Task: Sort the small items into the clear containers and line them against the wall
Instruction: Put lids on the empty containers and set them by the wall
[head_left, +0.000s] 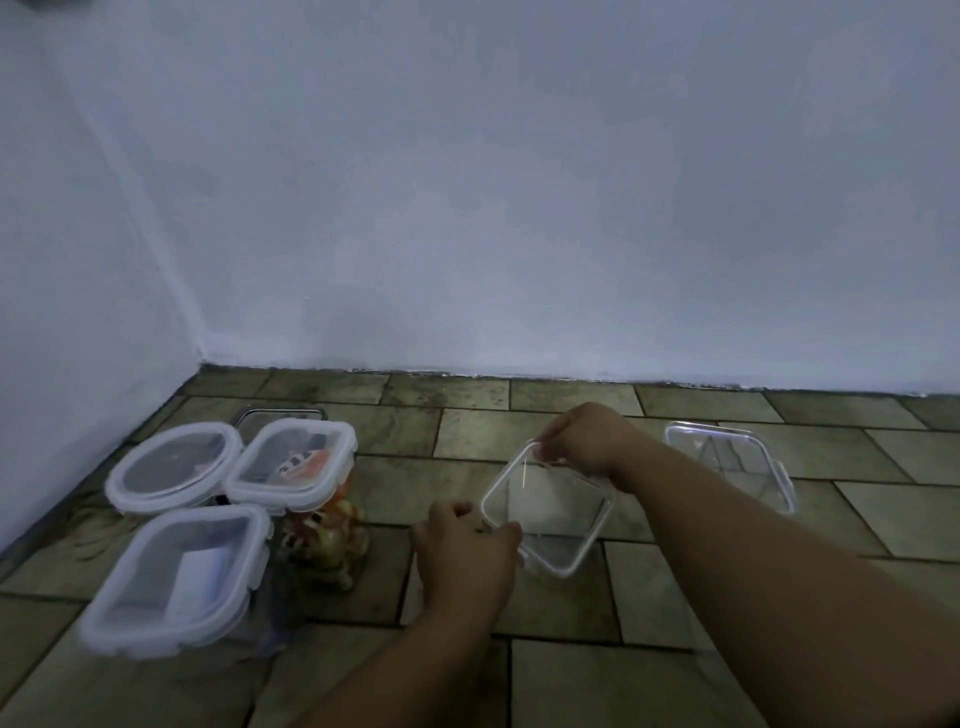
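Note:
A clear square container (550, 512) stands open on the tiled floor at the centre. My left hand (462, 551) grips its near left rim, and my right hand (582, 441) pinches its far rim. Its clear lid (732, 462) lies flat on the floor to the right. At the left stand three lidded containers: a round one (174, 465), a square one (293, 460) with orange and dark items inside, and a nearer square one (179, 577) with something white inside.
An orange and brown bundle (324, 540) of small items sits between the lidded containers and my left hand. A dark-rimmed lid or tray (280, 414) lies behind the containers. The pale wall (519, 234) meets the floor just beyond, with a corner at the left.

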